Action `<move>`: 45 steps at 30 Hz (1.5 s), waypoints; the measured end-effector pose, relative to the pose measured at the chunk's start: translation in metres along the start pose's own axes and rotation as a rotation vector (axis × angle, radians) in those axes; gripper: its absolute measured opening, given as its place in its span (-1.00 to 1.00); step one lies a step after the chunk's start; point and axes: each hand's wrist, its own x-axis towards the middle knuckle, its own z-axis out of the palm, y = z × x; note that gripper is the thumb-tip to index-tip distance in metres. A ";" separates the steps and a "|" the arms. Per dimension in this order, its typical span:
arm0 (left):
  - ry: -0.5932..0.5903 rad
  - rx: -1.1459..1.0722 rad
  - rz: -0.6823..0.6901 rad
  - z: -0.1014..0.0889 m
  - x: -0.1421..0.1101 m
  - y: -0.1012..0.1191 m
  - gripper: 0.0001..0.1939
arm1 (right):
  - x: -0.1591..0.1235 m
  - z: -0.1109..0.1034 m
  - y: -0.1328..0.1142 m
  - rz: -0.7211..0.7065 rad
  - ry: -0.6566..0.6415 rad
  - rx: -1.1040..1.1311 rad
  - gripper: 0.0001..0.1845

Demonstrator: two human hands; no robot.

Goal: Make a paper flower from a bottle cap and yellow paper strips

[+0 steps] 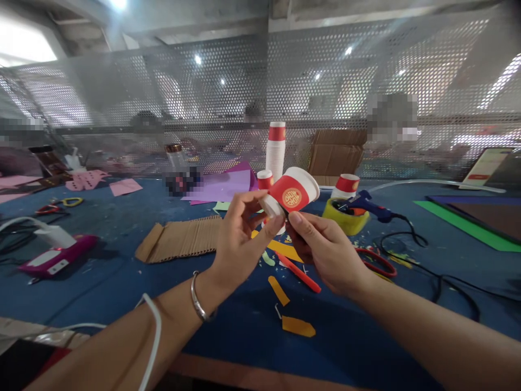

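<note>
A red and white paper cup [290,191] is held tilted over the table, its rim up to the right. My left hand [244,225] grips it near its base, thumb and fingers on either side. My right hand [325,244] is closed just to the right of the cup's base. A small dark tip shows between its fingers, but what it belongs to is hidden. Below the hands lie an orange-red pen-like tool [299,272], orange paper pieces [298,326] and paper scraps.
Stacked paper cups [275,155] stand behind. A blue glue gun [372,206] rests at a yellow tape roll [345,217], its cord trailing right. Red-handled scissors [378,263] lie nearby. Corrugated cardboard [181,239] and a purple power strip [59,258] are at left; a mesh partition [228,92] stands behind.
</note>
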 end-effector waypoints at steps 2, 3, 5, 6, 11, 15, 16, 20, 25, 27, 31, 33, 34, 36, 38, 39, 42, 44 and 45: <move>0.034 -0.096 -0.098 0.002 0.000 0.001 -0.62 | -0.001 0.000 0.000 -0.021 -0.017 -0.030 -0.45; 0.047 -0.132 -0.140 0.002 0.000 0.001 -0.63 | -0.001 0.000 0.000 -0.026 -0.020 -0.044 -0.46; 0.058 -0.168 -0.194 0.003 0.000 0.000 -0.65 | -0.001 -0.001 0.002 -0.032 -0.019 -0.070 -0.47; 0.058 -0.165 -0.202 0.003 0.000 0.000 -0.65 | 0.000 -0.001 0.003 -0.035 -0.017 -0.080 -0.47; 0.022 -0.059 -0.119 0.004 -0.001 0.004 -0.68 | 0.000 -0.003 0.007 -0.062 -0.016 -0.097 -0.47; -0.013 0.006 -0.019 0.003 -0.003 0.007 -0.70 | -0.001 -0.004 0.008 -0.113 -0.020 -0.141 -0.48; -0.019 0.020 -0.006 0.003 -0.003 0.008 -0.70 | -0.002 -0.004 0.008 -0.118 -0.023 -0.143 -0.48; -0.061 0.069 0.006 0.000 -0.004 0.006 -0.69 | -0.003 -0.006 0.008 -0.094 -0.033 -0.133 -0.48; -0.077 0.208 0.133 -0.005 -0.005 0.000 -0.63 | -0.003 -0.006 0.007 -0.109 -0.022 -0.151 -0.48; -0.090 0.329 0.229 -0.007 -0.005 -0.002 -0.58 | -0.003 -0.006 0.007 -0.107 -0.015 -0.156 -0.48; -0.100 0.427 0.314 -0.009 -0.005 -0.002 -0.55 | -0.002 -0.004 0.008 -0.099 -0.013 -0.145 -0.48; -0.088 0.329 0.234 -0.006 -0.005 0.000 -0.52 | -0.002 -0.003 0.007 -0.102 -0.004 -0.140 -0.48; -0.075 0.251 0.167 -0.004 -0.005 0.001 -0.50 | -0.001 -0.003 0.007 -0.105 0.000 -0.139 -0.48; -0.047 0.089 0.018 0.000 -0.004 0.003 -0.46 | -0.001 -0.004 0.006 -0.111 0.006 -0.147 -0.49; -0.023 -0.035 -0.106 0.003 -0.003 0.004 -0.50 | -0.001 -0.005 0.005 -0.115 0.008 -0.166 -0.49; -0.015 -0.071 -0.155 0.004 -0.002 0.004 -0.55 | 0.000 -0.005 0.005 -0.117 0.009 -0.178 -0.48; -0.012 -0.102 -0.228 0.003 -0.001 0.003 -0.66 | 0.000 -0.006 0.005 -0.138 0.008 -0.222 -0.47; -0.014 -0.080 -0.217 0.001 0.000 0.005 -0.69 | 0.000 -0.007 0.006 -0.153 0.002 -0.248 -0.48; -0.015 -0.064 -0.195 0.001 0.000 0.006 -0.70 | 0.000 -0.007 0.006 -0.158 -0.002 -0.261 -0.48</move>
